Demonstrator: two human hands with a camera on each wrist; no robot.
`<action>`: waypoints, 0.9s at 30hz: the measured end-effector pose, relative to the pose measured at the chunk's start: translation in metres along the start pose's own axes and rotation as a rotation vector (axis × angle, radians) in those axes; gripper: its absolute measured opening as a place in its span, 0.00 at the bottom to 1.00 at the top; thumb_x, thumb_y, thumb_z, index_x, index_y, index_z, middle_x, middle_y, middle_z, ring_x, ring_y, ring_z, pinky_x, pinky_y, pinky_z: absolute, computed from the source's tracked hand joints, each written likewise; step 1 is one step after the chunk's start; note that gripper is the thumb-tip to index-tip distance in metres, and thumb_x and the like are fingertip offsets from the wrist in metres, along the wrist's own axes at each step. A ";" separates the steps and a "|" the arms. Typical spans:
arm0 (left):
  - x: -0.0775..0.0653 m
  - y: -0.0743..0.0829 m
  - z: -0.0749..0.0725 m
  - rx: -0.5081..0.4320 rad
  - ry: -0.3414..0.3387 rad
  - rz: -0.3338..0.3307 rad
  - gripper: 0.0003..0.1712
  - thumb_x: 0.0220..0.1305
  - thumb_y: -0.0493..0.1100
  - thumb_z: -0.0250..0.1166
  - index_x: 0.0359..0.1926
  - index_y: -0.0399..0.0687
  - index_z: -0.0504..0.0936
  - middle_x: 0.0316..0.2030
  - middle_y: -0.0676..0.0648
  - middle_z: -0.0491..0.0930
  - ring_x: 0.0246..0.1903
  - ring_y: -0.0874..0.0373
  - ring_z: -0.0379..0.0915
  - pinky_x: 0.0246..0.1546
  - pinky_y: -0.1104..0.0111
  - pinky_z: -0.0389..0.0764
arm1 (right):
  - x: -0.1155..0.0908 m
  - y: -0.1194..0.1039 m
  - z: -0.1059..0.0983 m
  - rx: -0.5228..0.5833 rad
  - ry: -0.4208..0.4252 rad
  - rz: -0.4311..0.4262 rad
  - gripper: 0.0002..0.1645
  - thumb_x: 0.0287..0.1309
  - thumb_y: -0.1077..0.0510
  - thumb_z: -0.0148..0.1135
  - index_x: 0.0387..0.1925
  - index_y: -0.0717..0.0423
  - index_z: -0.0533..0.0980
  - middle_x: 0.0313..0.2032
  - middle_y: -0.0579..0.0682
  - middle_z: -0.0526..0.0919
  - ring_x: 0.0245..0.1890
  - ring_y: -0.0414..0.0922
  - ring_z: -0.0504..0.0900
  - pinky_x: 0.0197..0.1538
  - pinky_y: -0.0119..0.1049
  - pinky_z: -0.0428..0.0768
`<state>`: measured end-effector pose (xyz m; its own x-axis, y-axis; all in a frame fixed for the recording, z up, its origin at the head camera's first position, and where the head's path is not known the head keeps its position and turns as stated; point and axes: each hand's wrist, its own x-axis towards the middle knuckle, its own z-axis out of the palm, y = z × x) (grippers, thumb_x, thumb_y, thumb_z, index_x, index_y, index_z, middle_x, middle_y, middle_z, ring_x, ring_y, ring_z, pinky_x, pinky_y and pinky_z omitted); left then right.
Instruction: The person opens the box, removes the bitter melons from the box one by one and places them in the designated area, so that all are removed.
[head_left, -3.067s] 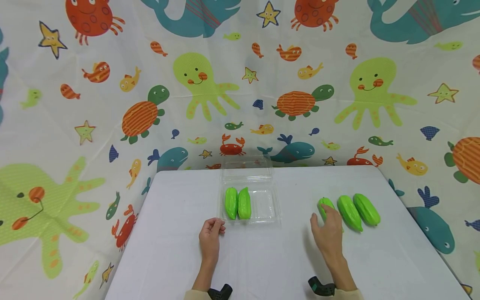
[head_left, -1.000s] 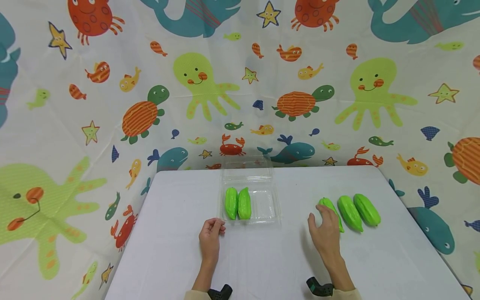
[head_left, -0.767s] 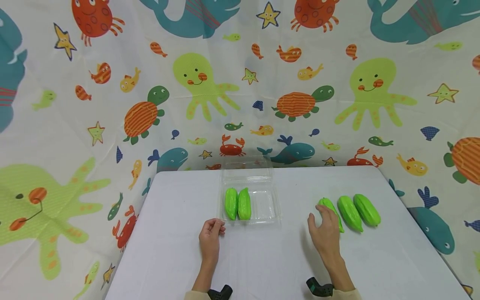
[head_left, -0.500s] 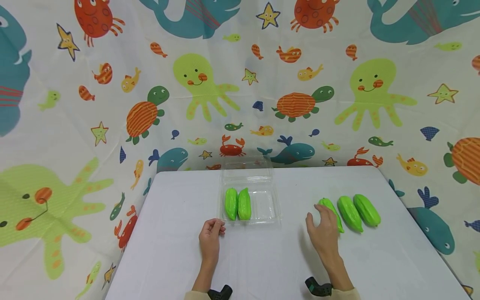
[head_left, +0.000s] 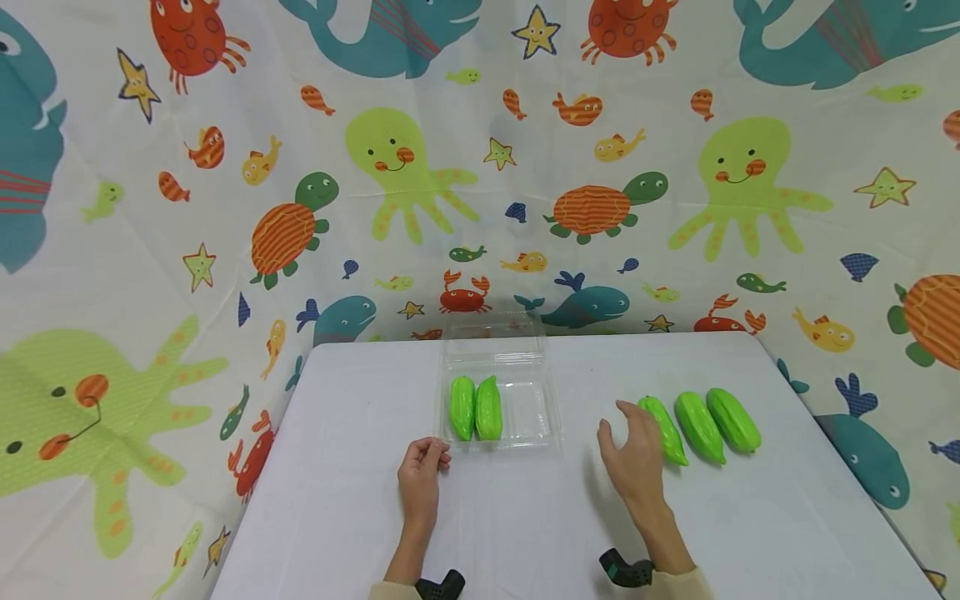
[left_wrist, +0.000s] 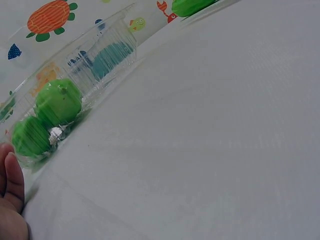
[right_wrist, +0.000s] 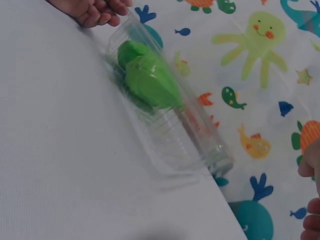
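Note:
My left hand [head_left: 420, 477] lies by the front left corner of a clear plastic clamshell box [head_left: 528, 412], its fingers loosely bent, fingertips right at the rim. Inside the box lie two green, ridged, gourd-like vegetables with pointed ends: a left one [head_left: 462, 407] and a right one [head_left: 489, 408]. My right hand [head_left: 636, 458] hovers above the table, thumb and fingers spread with nothing between them. Just to its right is a third such vegetable [head_left: 663, 429], its near side partly covered by the hand. In the right wrist view, the right hand [right_wrist: 311, 185] shows only at the edge.
Two more green vegetables, a middle one [head_left: 700, 427] and an outer one [head_left: 734, 419], lie side by side on the right of the white table [head_left: 345, 517]. The box lid [head_left: 495, 333] stands raised at the table's back edge. A sea-animal printed cloth [head_left: 442, 275] hangs behind.
My right hand has drawn back leftward from the nearest loose vegetable, which now shows more fully. The left hand, the box and its two vegetables have stayed in place.

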<state>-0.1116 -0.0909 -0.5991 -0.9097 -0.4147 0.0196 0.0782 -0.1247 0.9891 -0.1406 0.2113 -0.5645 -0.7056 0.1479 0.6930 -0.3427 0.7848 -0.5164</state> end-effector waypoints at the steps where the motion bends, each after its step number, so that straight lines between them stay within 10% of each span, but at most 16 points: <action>1: 0.000 0.000 0.000 0.001 0.000 0.000 0.08 0.71 0.35 0.59 0.42 0.30 0.78 0.37 0.31 0.82 0.29 0.60 0.79 0.32 0.71 0.83 | 0.000 -0.001 0.001 0.001 -0.002 0.001 0.23 0.51 0.68 0.70 0.50 0.73 0.77 0.47 0.69 0.82 0.51 0.65 0.79 0.53 0.55 0.77; 27: -0.001 0.002 0.002 0.047 0.016 -0.018 0.08 0.71 0.36 0.59 0.42 0.31 0.78 0.38 0.26 0.81 0.29 0.60 0.79 0.32 0.72 0.82 | 0.003 -0.027 0.020 0.042 -0.062 0.000 0.25 0.52 0.65 0.70 0.52 0.69 0.76 0.50 0.66 0.82 0.53 0.62 0.79 0.54 0.55 0.80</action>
<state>-0.1109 -0.0892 -0.5966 -0.9040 -0.4275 0.0002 0.0429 -0.0902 0.9950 -0.1455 0.1783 -0.5582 -0.7421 0.1093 0.6613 -0.3677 0.7585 -0.5380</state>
